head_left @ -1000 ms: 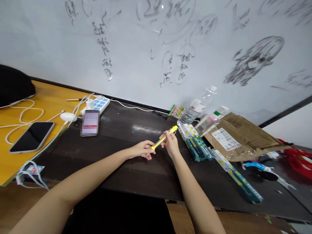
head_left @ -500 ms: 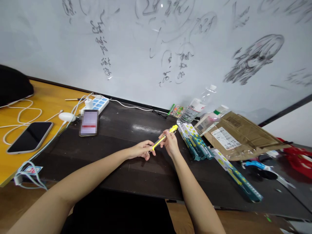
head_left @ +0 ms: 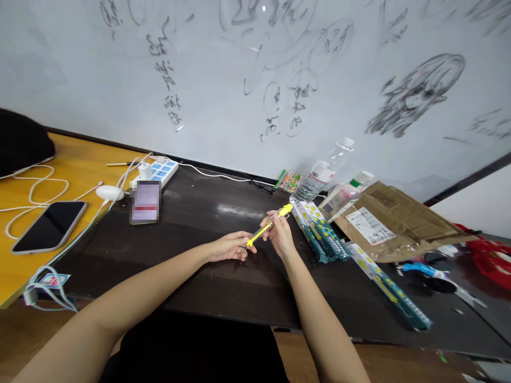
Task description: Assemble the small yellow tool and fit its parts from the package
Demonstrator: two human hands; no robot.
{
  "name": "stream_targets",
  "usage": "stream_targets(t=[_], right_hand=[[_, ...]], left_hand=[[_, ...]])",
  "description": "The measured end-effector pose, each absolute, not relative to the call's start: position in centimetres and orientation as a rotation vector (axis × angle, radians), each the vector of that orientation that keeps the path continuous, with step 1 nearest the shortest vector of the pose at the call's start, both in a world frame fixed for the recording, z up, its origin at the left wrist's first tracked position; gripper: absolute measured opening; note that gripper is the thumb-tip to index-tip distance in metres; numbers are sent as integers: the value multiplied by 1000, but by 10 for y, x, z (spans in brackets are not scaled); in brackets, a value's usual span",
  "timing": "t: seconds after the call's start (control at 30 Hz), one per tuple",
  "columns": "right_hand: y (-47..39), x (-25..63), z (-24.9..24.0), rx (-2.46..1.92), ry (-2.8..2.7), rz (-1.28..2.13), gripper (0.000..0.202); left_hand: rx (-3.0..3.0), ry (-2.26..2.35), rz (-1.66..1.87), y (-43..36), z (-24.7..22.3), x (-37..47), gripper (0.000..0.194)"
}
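Note:
A slim yellow tool [head_left: 261,232] with a clear or metallic shaft and thin wire parts is held slanted above the dark table [head_left: 191,213]. My left hand [head_left: 231,247] has its fingers closed on the lower left end. Around the upper part, just below the thick yellow end, my right hand [head_left: 278,232] is closed. Right of my right hand lie two green, white and yellow boxes [head_left: 319,231] side by side. A third box of the same kind [head_left: 389,287] rests farther right, slanting toward the table's front edge.
Behind the boxes are a clear bottle [head_left: 315,181], a second bottle [head_left: 345,197], a snack packet [head_left: 288,181] and a brown parcel [head_left: 399,221]. Blue-handled scissors [head_left: 427,271] lie at right. Left are a power strip [head_left: 162,173], two phones [head_left: 50,226] and white cables.
The fingers of my left hand have shifted slightly at the tool's lower end, and the tool has turned a little. Its wire part stands out more near my right hand.

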State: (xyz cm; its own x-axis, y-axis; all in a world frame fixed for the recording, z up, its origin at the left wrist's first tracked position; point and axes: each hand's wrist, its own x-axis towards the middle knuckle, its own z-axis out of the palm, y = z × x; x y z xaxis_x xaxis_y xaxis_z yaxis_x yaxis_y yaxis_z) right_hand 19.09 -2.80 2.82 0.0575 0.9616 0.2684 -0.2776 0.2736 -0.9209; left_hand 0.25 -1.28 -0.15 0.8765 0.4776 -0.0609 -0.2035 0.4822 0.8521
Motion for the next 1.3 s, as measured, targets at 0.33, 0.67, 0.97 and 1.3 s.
stream_targets(t=[0.33, 0.67, 0.97, 1.3], right_hand=[[-27, 190, 24, -868, -1122, 998, 30], [-31, 186, 29, -825, -1158, 1088, 36], [-35, 188, 37, -740, -1130, 1240, 42], [-30, 187, 27, -831, -1098, 1007, 33]], left_hand=[[1086, 505, 526, -19, 1, 10, 41], [1076, 377, 367, -18, 1, 4, 35], [979, 256, 299, -19, 1, 3, 34], [967, 465, 537, -20, 4, 8, 39]])
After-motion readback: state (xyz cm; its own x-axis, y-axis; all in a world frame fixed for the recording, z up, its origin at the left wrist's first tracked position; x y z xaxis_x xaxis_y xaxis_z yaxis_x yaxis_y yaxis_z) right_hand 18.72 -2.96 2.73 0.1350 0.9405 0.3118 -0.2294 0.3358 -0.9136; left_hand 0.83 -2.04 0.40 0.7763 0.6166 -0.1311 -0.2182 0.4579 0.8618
